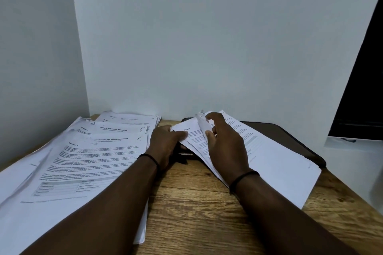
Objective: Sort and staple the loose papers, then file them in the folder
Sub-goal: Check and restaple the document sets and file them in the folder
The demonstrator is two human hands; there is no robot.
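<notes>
Wooden desk (199, 209) set in a corner between pale walls (207, 37).

Left side of the desk: printed papers laid out in overlapping stacks. Nearest stack (78, 172) has a heading that reads "Internship Documentation", with a table near the bottom of the page. Behind it a second stack (116, 129) headed "Sample Education Transcript". Behind that, against the wall, a third stack (132, 119); its heading is too blurred to read.

Right side: a dark folder (290, 141) lies flat, its far edge near the wall. A loose sheaf of papers (275, 163) sits on top of it and overhangs its front edge onto the desk.

Left hand (165, 145) lies at the left edge of this sheaf, fingers curled, thumb pinching the near corner of a page. Right hand (226, 143) is on top of the sheaf, fingers bent round the upper pages, which are lifted and fanned between the two hands. Both hands grip paper.

A thin dark band on each wrist. Left forearm crosses over the edge of the nearest stack.

A small dark object lies under the left hand at the folder's front edge; cannot tell what it is.

Far right: a dark panel (360, 89) leaning at the frame edge.
</notes>
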